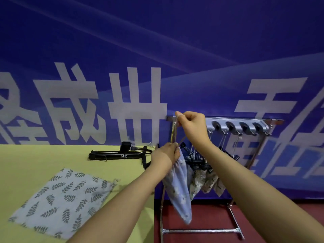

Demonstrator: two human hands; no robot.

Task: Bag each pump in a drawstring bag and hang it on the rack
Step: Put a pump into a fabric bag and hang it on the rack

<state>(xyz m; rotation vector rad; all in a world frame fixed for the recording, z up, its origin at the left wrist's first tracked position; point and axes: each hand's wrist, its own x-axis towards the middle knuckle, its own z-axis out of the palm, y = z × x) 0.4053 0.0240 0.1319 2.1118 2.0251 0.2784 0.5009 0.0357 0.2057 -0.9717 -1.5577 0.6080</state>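
The right hand (192, 126) is up at the left end of the rack's top rail (273, 121), fingers curled and pinching the loop of a drawstring (174, 132), forefinger crooked over it. Straight below, at six o'clock from it, the left hand (164, 155) grips the gathered neck of a pale blue flowered drawstring bag (178, 190), fingers closed round the cloth. The cord runs taut between the two hands, and the bag hangs long and narrow below the left fist, clear of the floor, in front of the rack's left upright.

At three o'clock from the blue bag, more patterned bags (205, 179) hang bunched together from the rail's grey hook strip (240, 127), black pump parts poking out of their tops.

On the yellow table (35, 160), at nine o'clock from the left hand, lies a black pump (115, 155), unbagged. Nearer me, at seven o'clock, a grey leaf-print bag (61, 202) is spread flat. Behind everything stands a blue banner (157, 41) with large pale characters.
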